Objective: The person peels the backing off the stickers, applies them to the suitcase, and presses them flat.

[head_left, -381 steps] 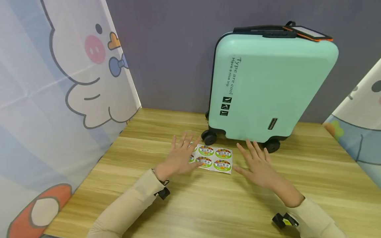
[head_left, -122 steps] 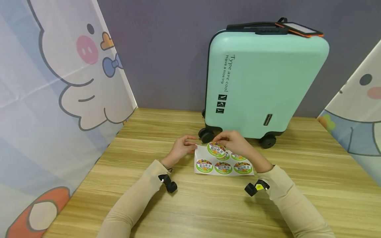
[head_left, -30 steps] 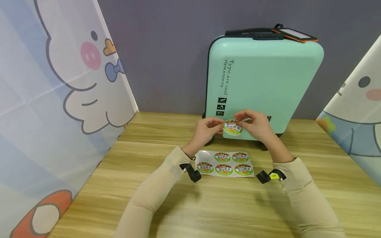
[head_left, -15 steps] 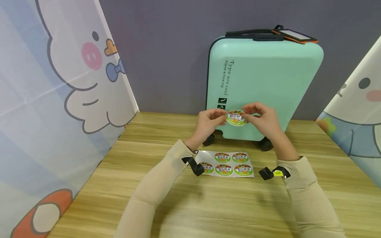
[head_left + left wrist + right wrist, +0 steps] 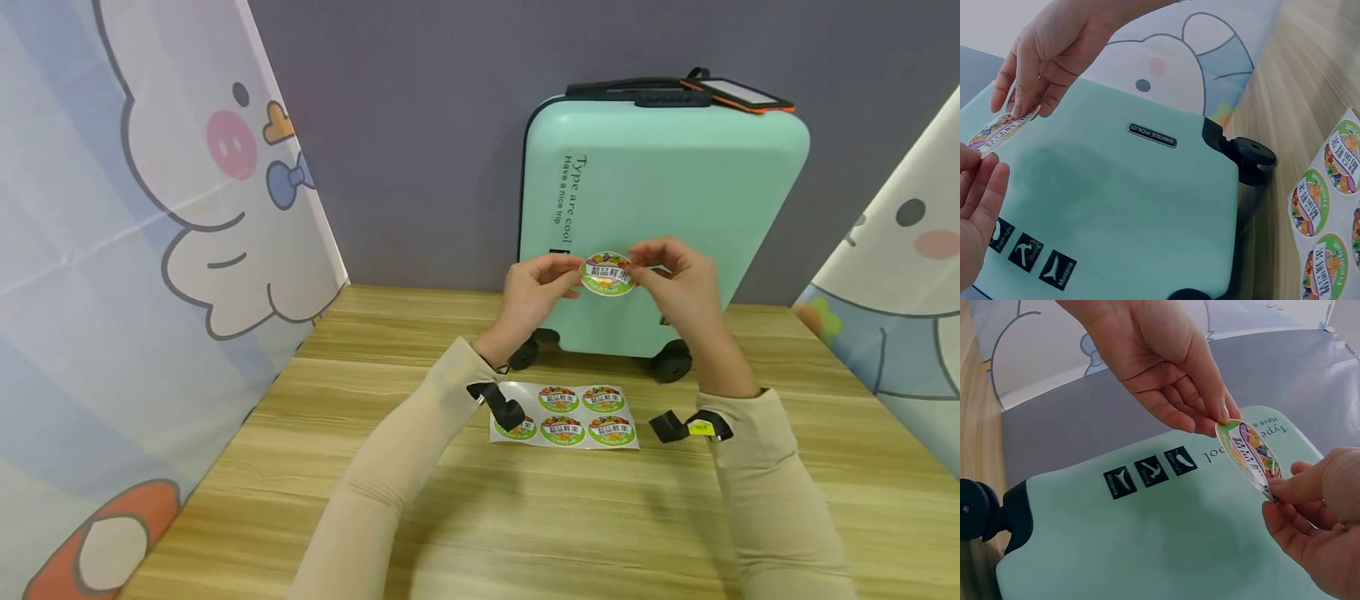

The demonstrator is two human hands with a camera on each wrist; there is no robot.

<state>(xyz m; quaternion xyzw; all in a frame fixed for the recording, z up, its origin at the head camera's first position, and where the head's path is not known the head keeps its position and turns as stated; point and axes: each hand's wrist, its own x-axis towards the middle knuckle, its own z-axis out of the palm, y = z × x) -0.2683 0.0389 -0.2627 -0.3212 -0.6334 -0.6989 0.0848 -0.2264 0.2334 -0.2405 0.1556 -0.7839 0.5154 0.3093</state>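
Note:
Between my two hands is an oval fruit sticker (image 5: 608, 275) with a green lower edge, its printed face toward the head camera. My left hand (image 5: 531, 298) pinches its left edge between thumb and fingers. At the opposite edge my right hand (image 5: 681, 287) pinches it the same way; the right wrist view shows that thumb on the sticker's face. Behind it stands an upright mint-green suitcase (image 5: 675, 192), and the sticker overlaps its lower front in the head view. On the table below lies the sticker sheet (image 5: 525, 392), with several stickers on it and a bare white patch at its upper left.
The wooden table (image 5: 420, 517) runs up to a grey back wall (image 5: 420, 150). Black wheels (image 5: 671, 362) carry the suitcase, and an orange-edged tag (image 5: 738, 94) lies on its top. Cartoon-printed cloths (image 5: 202, 267) hang at both sides.
The sticker was peeled from the sheet by the right hand, and the left hand then took its other edge. Over the last second both hands have raised it higher before the suitcase, slightly rightward.

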